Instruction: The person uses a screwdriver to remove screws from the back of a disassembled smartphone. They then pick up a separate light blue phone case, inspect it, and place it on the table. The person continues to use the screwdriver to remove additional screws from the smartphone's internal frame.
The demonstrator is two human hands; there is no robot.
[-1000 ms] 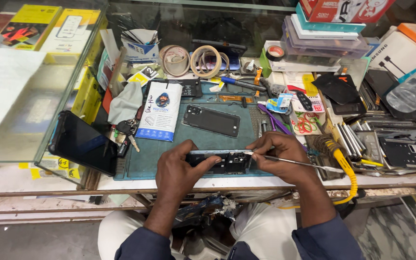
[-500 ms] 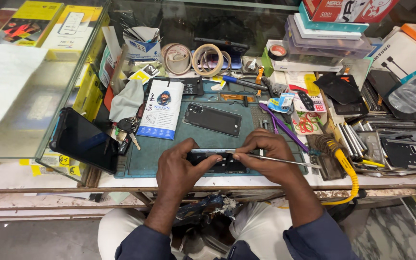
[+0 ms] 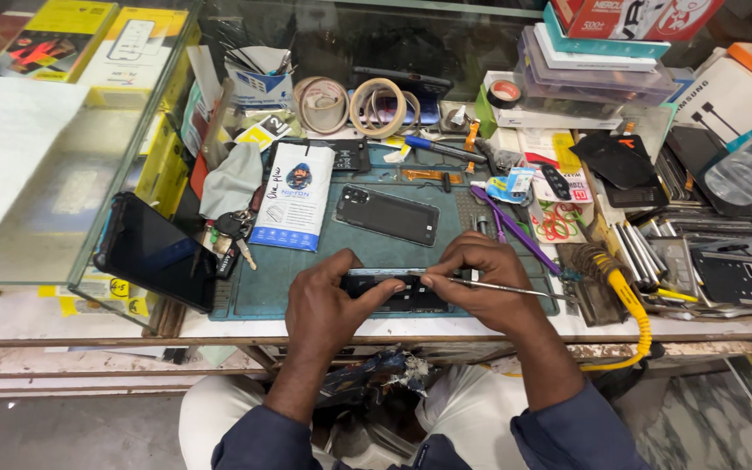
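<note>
a dark tablet [image 3: 151, 252] is leaning at the left edge of the green work mat [image 3: 263, 287], beside a bunch of keys [image 3: 230, 228] and a white pouch [image 3: 293, 207]. the left hand [image 3: 328, 305] is steadying the opened phone [image 3: 393, 292] at the mat's near edge, thumb and fingers pinching its left end and long sides. the phone is judged light, thin and stiff but fragile, with exposed parts inside; it is best being held by the frame edges, as now, not by the open middle. the right hand [image 3: 480, 283] is resting on the phone's right end, fingers pressed together and pinching a slim metal tool [image 3: 515, 289] whose tip is meeting the phone's upper edge. a black back cover [image 3: 386, 214] is lying apart farther up the mat. right of it, purple tweezers [image 3: 515, 228] and a yellow-handled soldering iron [image 3: 624, 292] are lying near. both hands are covering most of the phone, so its interior and the exact contact point of the tool tip are not being made out; the bench's right clutter is running out of frame.
</note>
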